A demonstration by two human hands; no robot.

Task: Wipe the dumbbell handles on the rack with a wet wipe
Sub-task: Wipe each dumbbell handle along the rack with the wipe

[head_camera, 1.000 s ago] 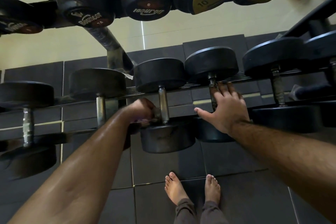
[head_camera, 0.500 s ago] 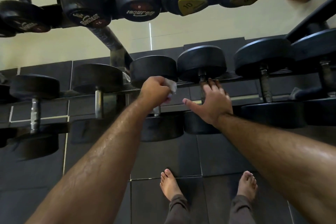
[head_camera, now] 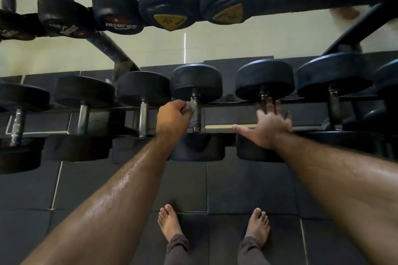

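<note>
Wet wipe: a small crumpled grey-white wad, bunched in the left hand, touching the upper part of a dumbbell handle on the lower rack tier.
Handle being wiped: a dark metal bar running between a far head and a near head; it belongs to the fourth dumbbell from the left in the lower row.
Left hand: fingers curled round the wipe, knuckles up, pressed against the left side of that handle.
Right hand: spread wide and flat, thumb stretched out to the left, fingers reaching over the handle of the next dumbbell to the right; the fingertips are blurred, so whether they grip the bar cannot be told.
Lower row: black round-headed dumbbells lie side by side across the rack rail, handles pointing away from the person; three with bright metal handles sit left of the wiped one.
Upper row: more black dumbbells hang overhead, two of them with yellow triangular labels, one reading 10.
Rack frame: a dark slanted post rises between the tiers.
Floor: dark rubber tiles, with pale wall behind the rack.
Feet: bare, set apart below the hands, with dark trouser cuffs.
</note>
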